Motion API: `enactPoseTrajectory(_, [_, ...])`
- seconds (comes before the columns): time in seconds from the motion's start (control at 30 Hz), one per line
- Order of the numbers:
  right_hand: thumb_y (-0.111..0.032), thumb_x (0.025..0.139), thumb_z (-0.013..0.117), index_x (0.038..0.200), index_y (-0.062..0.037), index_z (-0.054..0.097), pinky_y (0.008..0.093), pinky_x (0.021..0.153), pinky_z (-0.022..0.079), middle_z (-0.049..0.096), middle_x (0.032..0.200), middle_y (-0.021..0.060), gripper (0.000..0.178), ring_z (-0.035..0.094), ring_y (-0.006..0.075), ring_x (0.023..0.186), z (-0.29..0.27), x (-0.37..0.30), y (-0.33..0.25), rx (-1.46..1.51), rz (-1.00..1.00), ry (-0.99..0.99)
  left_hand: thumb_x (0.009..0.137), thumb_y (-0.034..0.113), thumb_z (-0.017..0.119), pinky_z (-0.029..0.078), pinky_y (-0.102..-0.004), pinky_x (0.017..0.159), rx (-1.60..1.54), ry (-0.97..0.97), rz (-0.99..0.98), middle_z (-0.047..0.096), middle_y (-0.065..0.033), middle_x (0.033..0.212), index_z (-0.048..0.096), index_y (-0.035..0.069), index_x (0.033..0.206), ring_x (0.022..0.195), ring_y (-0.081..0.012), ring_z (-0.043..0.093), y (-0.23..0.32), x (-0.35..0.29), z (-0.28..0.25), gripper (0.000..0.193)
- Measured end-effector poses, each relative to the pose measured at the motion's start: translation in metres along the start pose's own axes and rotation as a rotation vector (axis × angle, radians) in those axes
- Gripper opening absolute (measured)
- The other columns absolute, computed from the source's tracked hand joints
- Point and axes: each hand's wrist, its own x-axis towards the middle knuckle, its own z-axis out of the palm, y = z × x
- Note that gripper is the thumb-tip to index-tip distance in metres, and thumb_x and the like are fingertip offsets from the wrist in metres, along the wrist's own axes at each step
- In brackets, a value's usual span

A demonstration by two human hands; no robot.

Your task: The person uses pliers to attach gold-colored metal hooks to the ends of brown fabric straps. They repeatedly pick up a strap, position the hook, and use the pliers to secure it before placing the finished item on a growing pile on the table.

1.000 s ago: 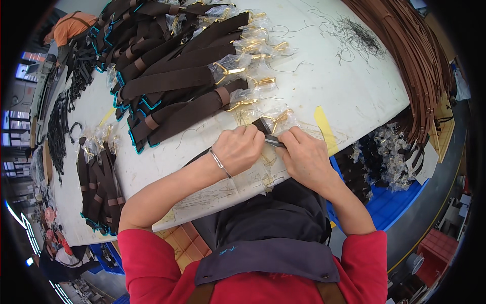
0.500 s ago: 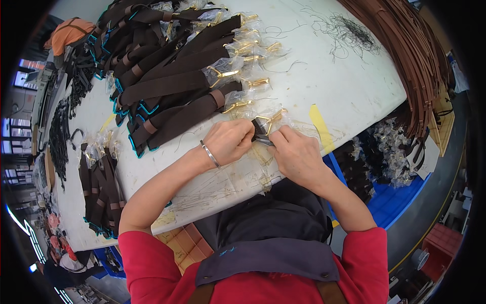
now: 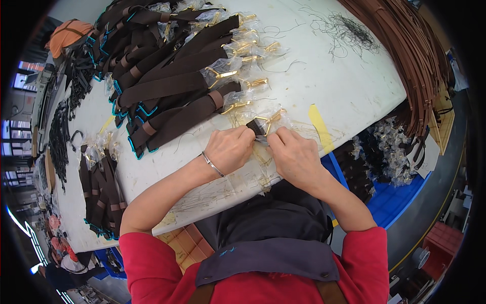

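Small blue writing runs along the apron at bottom centre, and a partly covered red mark shows on the shirt below it; both are too small to make out.

At the centre of the frame, a dark strap lies over the table, its visible end just above the fingertips. A gold hook in clear wrap joins that end and points to the upper right. The strap's long axis seems to slope to the lower left, under the left hand; most of its length is hidden.

The left hand is curled, pinching the strap. The right hand, fingers bent and pressed together, grips a narrow grey piece between the hands.

Other straps fill the upper left, most pointing their hooks rightward.
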Motion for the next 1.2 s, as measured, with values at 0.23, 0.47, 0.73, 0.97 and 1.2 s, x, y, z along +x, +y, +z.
enactPoseTrajectory(0.23, [-0.001,0.062,0.058,0.08,-0.0048,0.05,0.0323,0.045,0.047,0.05,0.077,0.0059,0.02,0.058,0.0196,0.07,-0.001,0.003,0.001,0.004,-0.017,-0.009,0.07,0.001,0.06,0.045,-0.0367,0.05,-0.128,-0.02,0.018,0.055,-0.0095,0.069,0.052,0.004,0.078,0.057,-0.0284,0.056,-0.006,0.001,-0.006,0.012])
enactPoseTrajectory(0.47, [-0.003,0.065,0.059,0.079,-0.0044,0.051,0.0342,0.048,0.047,0.051,0.076,0.0068,0.016,0.058,0.0222,0.068,0.0,0.001,0.005,0.079,0.024,0.002,0.068,0.001,0.06,0.046,-0.0357,0.064,0.049,-0.089,-0.052,0.052,-0.0127,0.081,0.051,0.0,0.091,0.074,-0.0295,0.056,0.008,0.008,-0.025,0.025])
enactPoseTrajectory(0.73, [-0.013,0.074,0.066,0.088,-0.0036,0.055,0.0359,0.056,0.045,0.054,0.08,0.0104,0.02,0.058,0.0269,0.067,-0.019,-0.002,0.016,0.365,0.126,0.095,0.067,-0.002,0.056,0.045,-0.0332,0.066,0.096,-0.146,-0.043,0.053,-0.0121,0.08,0.054,-0.003,0.098,0.074,-0.0272,0.054,0.007,-0.008,-0.028,0.032])
enactPoseTrajectory(0.97, [-0.014,0.074,0.066,0.088,-0.0037,0.053,0.0377,0.057,0.045,0.055,0.079,0.0106,0.021,0.058,0.0283,0.068,-0.015,0.011,0.018,0.169,0.123,0.041,0.068,-0.007,0.051,0.046,-0.0347,0.061,-0.162,-0.108,-0.156,0.054,-0.0139,0.074,0.055,-0.003,0.089,0.066,-0.0293,0.055,-0.013,0.001,-0.03,0.021])
enactPoseTrajectory(1.2, [-0.013,0.074,0.065,0.086,-0.0032,0.052,0.039,0.059,0.045,0.056,0.078,0.011,0.021,0.058,0.03,0.07,-0.01,0.017,0.028,0.251,0.146,-0.038,0.068,0.005,0.059,0.046,-0.04,0.057,-0.019,0.063,-0.152,0.056,-0.0142,0.073,0.056,0.0,0.081,0.064,-0.0311,0.057,0.0,0.013,-0.022,0.015])
